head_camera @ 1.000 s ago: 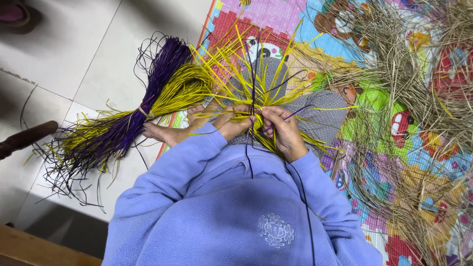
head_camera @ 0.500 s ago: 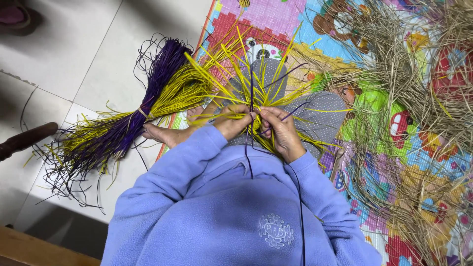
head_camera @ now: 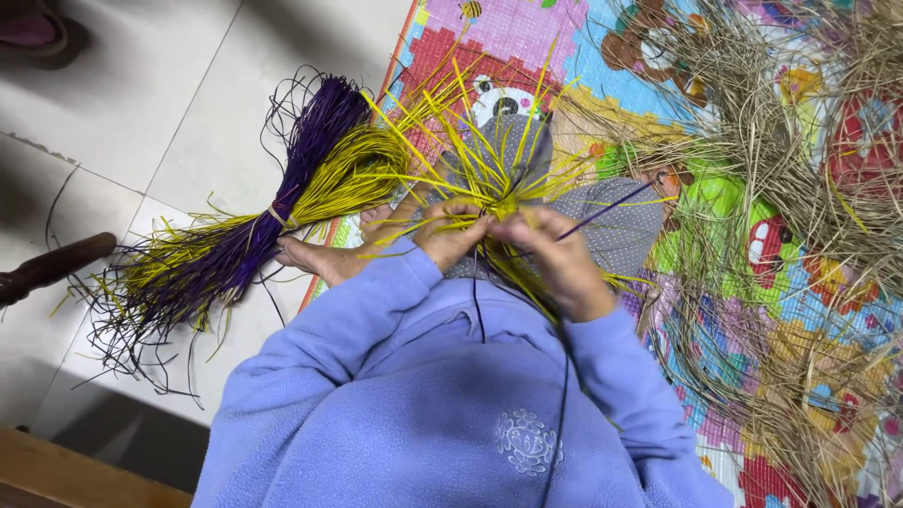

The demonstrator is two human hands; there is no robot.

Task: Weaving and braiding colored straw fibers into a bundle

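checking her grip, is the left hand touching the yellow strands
Touching. The head view shows the left hand closed around the yellow strands where they fan out, fingers wrapped over them with no gap, beside the right hand.

I saw thin, glossy yellow strands (head_camera: 470, 160) that looked like plastic or dyed reed, a matt purple bundle (head_camera: 282, 207), dry, rough straw-coloured fibre (head_camera: 790, 160), a soft fleece sleeve (head_camera: 357, 320), a smooth foam-like printed mat (head_camera: 527, 38), semi-gloss floor tiles (head_camera: 141, 103).

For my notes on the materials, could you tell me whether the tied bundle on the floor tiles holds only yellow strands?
No, the tied bundle holds purple strands together with yellow ones, bound near its middle.
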